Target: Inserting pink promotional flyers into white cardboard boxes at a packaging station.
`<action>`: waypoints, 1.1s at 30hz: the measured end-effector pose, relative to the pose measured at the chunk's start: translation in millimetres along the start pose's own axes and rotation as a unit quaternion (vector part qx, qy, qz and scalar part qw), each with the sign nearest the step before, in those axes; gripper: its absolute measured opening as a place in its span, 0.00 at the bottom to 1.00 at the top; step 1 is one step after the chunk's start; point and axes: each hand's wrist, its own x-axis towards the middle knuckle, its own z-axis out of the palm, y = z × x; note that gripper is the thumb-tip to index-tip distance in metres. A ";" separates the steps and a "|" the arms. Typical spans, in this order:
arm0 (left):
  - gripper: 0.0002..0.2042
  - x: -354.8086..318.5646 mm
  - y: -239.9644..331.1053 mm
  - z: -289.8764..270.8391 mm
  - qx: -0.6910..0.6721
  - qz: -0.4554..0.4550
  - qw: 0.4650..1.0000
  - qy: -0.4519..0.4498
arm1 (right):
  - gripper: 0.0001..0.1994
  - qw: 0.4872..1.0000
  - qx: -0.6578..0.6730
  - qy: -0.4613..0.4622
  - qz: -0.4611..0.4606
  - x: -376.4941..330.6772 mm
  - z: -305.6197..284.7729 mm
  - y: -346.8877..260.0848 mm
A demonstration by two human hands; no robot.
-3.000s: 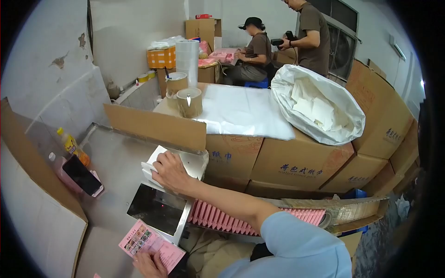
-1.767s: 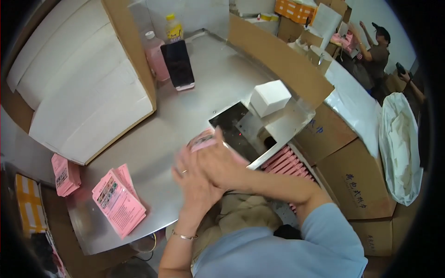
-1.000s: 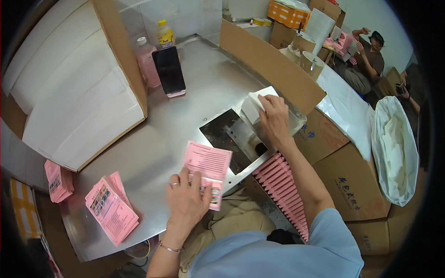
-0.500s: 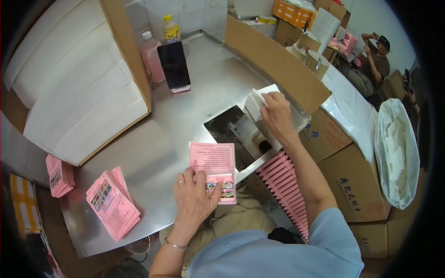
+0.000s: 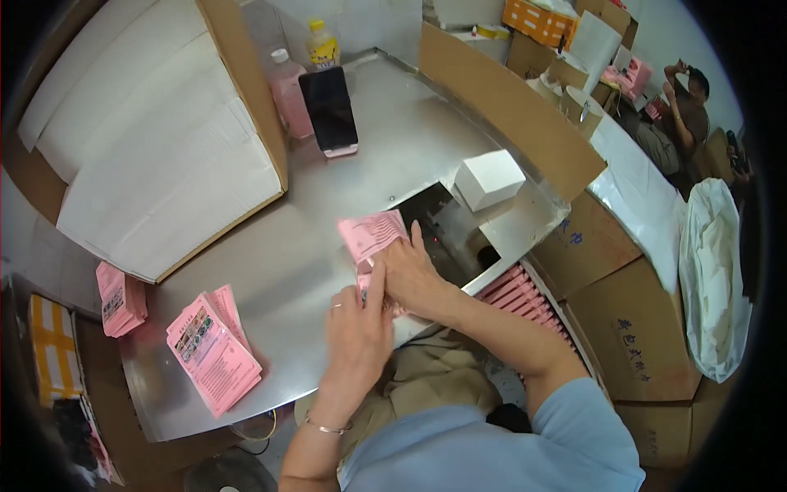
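A pink printed folder (image 5: 373, 234) lies at the table's front edge, its upper flap raised and bent. My left hand (image 5: 359, 332) is on its lower part, fingers closed against it, a ring on one finger. My right hand (image 5: 414, 275) reaches across and overlaps the left fingertips. Its fingers are bent at the flap, with one finger sticking up; the other fingertips are hidden, as is most of the folder's lower half. A white stack of folded paper (image 5: 490, 180) stands beyond the dark rectangular opening (image 5: 438, 221) in the tabletop, apart from both hands.
More pink folders (image 5: 215, 353) lie in a pile at left, near another stack (image 5: 121, 299). A large open carton (image 5: 172, 156) stands behind them. A phone (image 5: 328, 111) leans by two bottles. Pink folders fill a box (image 5: 533, 303) below the right edge. A person (image 5: 684, 111) sits far right.
My right hand has left the white stack and come down-left to the folder. The folder's upper flap has lifted and bent. My left hand has stayed at its lower part. The view has shifted slightly.
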 end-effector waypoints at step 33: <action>0.28 -8.0 -27.8 1.6 -0.063 0.078 0.995 -0.007 | 0.22 0.977 0.165 -0.003 -0.136 -52.3 -65.4 -39.2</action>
